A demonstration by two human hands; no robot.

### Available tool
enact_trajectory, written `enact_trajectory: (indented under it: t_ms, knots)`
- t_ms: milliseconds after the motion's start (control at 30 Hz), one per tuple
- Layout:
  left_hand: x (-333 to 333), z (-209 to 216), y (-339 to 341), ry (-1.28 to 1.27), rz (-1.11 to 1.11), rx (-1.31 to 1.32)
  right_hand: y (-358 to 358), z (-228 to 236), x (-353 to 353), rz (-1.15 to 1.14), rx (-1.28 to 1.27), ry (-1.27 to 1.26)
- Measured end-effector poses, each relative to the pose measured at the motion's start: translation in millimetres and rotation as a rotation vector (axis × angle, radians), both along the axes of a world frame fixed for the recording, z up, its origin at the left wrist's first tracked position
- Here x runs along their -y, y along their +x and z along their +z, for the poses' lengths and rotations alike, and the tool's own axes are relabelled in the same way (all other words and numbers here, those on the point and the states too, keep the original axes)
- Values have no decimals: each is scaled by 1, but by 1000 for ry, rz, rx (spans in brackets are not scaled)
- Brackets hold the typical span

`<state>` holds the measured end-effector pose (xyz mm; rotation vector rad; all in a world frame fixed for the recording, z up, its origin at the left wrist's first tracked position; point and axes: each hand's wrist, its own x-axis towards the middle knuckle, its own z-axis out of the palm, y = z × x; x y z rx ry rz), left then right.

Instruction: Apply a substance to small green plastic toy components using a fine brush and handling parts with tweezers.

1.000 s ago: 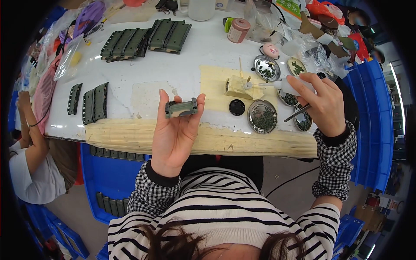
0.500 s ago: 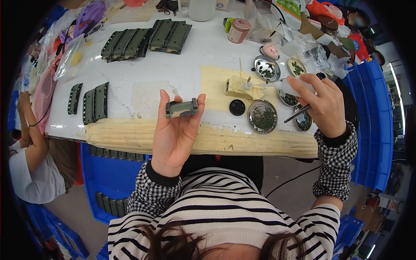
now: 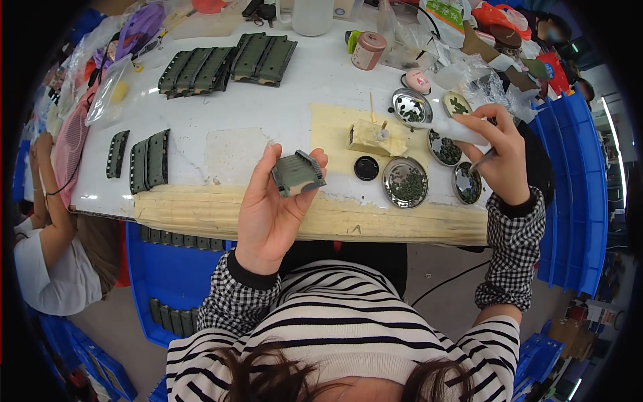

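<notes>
My left hand (image 3: pixel 266 218) is closed on a small green camouflage part (image 3: pixel 295 171), a ribbed, plastic-looking piece pinched between thumb and fingers above the table's near edge. To the right, my right hand (image 3: pixel 504 151) holds a white squeeze bottle (image 3: pixel 462 131) with a thin nozzle pointing left. Dark tweezers (image 3: pixel 485 158) are tucked in the same hand. A block wrapped in yellow tape (image 3: pixel 365 139), with a stub standing in it, sits left of the nozzle. Below it are a small round black dish (image 3: pixel 366 168) and a metal dish (image 3: pixel 386 191) of tiny green bits.
More metal dishes (image 3: pixel 457 194) of small dark pieces stand around my right hand. Green camouflage parts lie at left (image 3: pixel 149 161) and farther back (image 3: pixel 197 70). A pink jar (image 3: pixel 368 51) and a clear jug (image 3: pixel 313 17) stand at the back. Blue bins (image 3: pixel 575 194) rise at right.
My left hand has turned the camouflage part so its ribbed face shows. My right hand has lifted the bottle's nozzle away from the taped block, and the tweezers have swung in the grip.
</notes>
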<state>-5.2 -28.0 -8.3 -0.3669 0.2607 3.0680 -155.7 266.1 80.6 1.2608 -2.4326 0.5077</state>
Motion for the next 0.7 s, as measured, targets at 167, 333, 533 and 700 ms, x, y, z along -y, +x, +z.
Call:
enact_trajectory:
  t_ms: [167, 333, 533, 700]
  knots:
    - [-7, 14, 5, -177, -12, 23, -37, -15, 32, -123, 477, -217]
    - [-6, 21, 12, -345, -9, 3, -93, -57, 81, -83, 431, -235]
    - [-2, 27, 20, -415, -25, 10, -118, -69, 95, -168, 465, -63]
    - [-2, 22, 21, -444, -6, 59, -112, -55, 70, -140, 353, -150]
